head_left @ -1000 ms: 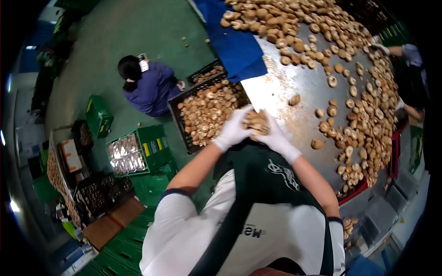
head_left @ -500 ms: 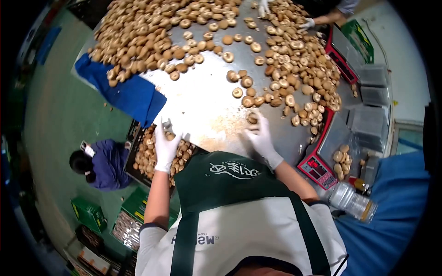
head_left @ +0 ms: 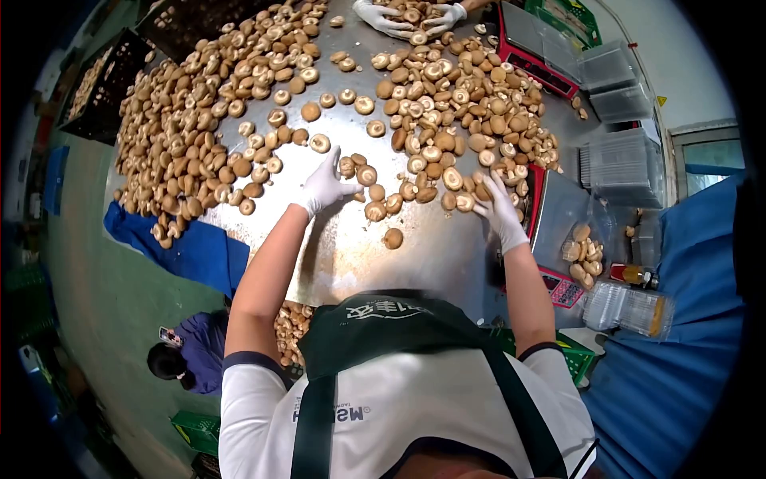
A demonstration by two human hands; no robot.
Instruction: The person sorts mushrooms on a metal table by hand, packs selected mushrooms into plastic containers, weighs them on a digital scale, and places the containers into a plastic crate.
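Note:
Brown-capped shiitake mushrooms (head_left: 431, 152) are heaped on the metal table (head_left: 351, 247). My left hand (head_left: 323, 188), in a white glove, is open with its fingers stretched out, beside a small cluster of mushrooms (head_left: 365, 174). At the right heap's near edge is my right hand (head_left: 503, 214), gloved too, fingers apart. Mushrooms (head_left: 482, 191) lie against its fingers and thumb, slightly blurred. A short line of mushrooms (head_left: 393, 203) runs between the two hands, and a single mushroom (head_left: 392, 238) sits nearer to me.
A larger mushroom heap (head_left: 191, 148) covers the left side, by a blue cloth (head_left: 179, 254). Another person's gloved hands (head_left: 386, 17) cup mushrooms at the far edge. Red scales (head_left: 533, 49), clear plastic trays (head_left: 622, 168) and bagged mushrooms (head_left: 584, 254) stand right. A person (head_left: 195, 343) is at lower left.
My left hand has moved from above the crate of mushrooms out over the table. My right hand has shifted right to the heap. Several mushrooms lie nearer to me; the view has shifted.

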